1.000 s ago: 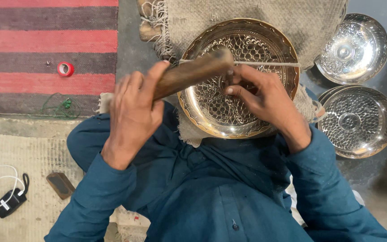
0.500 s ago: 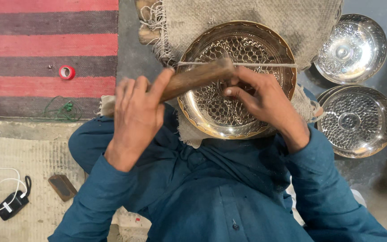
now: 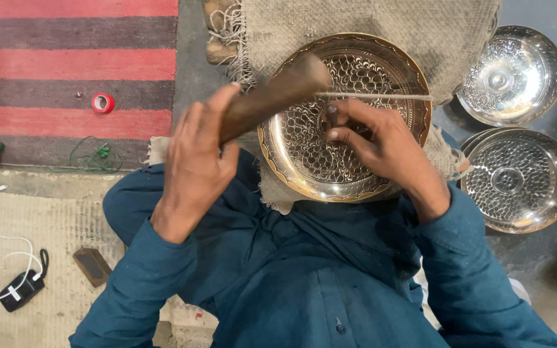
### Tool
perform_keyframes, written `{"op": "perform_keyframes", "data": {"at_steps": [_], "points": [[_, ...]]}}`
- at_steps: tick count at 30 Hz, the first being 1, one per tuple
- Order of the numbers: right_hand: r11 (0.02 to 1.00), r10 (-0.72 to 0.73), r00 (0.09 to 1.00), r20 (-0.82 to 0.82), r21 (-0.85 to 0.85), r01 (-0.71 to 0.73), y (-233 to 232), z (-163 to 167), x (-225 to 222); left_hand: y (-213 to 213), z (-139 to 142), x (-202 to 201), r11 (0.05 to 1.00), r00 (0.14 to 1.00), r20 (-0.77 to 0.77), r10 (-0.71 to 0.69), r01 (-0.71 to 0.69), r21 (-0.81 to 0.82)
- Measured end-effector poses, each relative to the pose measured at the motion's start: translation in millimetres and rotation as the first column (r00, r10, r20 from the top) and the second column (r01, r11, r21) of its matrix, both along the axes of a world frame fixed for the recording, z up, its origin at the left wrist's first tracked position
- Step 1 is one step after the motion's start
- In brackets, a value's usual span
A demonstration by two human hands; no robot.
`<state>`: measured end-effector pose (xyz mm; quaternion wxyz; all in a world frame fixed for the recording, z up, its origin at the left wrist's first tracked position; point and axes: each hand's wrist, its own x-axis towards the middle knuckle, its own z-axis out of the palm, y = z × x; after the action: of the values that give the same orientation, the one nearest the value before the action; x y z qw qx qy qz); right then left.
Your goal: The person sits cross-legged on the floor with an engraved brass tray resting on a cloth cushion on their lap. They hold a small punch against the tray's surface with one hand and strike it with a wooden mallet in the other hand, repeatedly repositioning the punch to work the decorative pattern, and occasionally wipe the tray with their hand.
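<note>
The left hand [image 3: 195,161] grips a wooden mallet [image 3: 272,96] raised over the brass plate [image 3: 343,116]. The right hand [image 3: 381,145] pinches what looks like a small chisel [image 3: 331,116] against the plate's engraved centre. Burlap [image 3: 369,26] lies under the plate; two silver plates [image 3: 517,180] sit to its right.

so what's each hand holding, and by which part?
Left hand grips the wooden mallet at its narrow handle end. Right hand fingers pinch a small punch near its top, over the engraved brass plate.
</note>
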<state>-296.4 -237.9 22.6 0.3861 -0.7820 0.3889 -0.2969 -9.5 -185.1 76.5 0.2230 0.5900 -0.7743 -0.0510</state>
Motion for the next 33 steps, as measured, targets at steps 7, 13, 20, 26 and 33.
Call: {"op": "perform_keyframes", "data": {"at_steps": [7, 13, 20, 26, 33], "points": [[0.998, 0.053, 0.999, 0.006, -0.044, -0.053, -1.4, 0.2, 0.2, -1.7, -4.9, 2.4, 0.998, 0.982, -0.178, -0.056, 0.060, 0.015], [0.974, -0.029, 0.978, 0.206, 0.227, -0.019, -1.3, 6.0, -2.9, 9.3, -0.4, 6.8, 0.995, 0.998, -0.045, 0.042, -0.038, 0.095], [0.953, -0.087, 0.932, 0.351, 0.303, -0.026, -4.4, 23.0, -23.5, 73.8, -34.3, 7.9, 0.860, 0.708, -0.552, 0.441, -0.157, 0.485], [0.959, 0.162, 0.982, 0.098, 0.218, -0.180, -22.0, 22.0, -10.1, 127.1, -101.3, -9.8, 0.857, 0.500, -0.705, 0.503, -0.186, 0.480], [0.921, 0.369, 0.927, -0.068, 0.164, -0.355, -39.2, 14.6, 12.6, 132.4, -110.7, -16.6, 0.790, 0.550, -0.584, 0.598, -0.282, 0.544]]}}
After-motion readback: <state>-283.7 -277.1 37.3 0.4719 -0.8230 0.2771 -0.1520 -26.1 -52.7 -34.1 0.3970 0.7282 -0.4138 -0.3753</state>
